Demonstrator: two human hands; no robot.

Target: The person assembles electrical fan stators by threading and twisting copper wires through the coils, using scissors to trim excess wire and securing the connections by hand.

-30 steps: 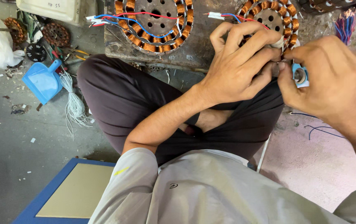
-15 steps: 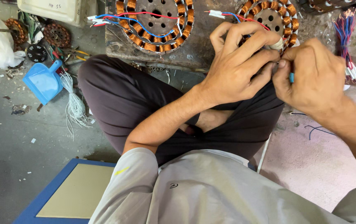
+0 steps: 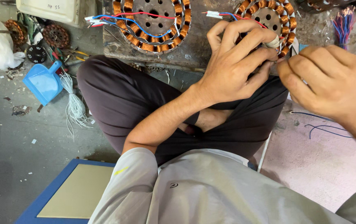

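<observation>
Gripping stator (image 3: 277,18) rim, left hand (image 3: 236,62); right hand (image 3: 331,79) pinched shut just beside; bench edge (image 3: 194,58) beneath.

From my feed I see a light grey short-sleeved shirt filling the frame from 5 to 7 o'clock, with a small dark emblem on the chest and a thin yellow mark on the sleeve at 7 o'clock. Dark brown-black trousers cover the legs at centre. Both forearms are bare, without watch or rings.
</observation>
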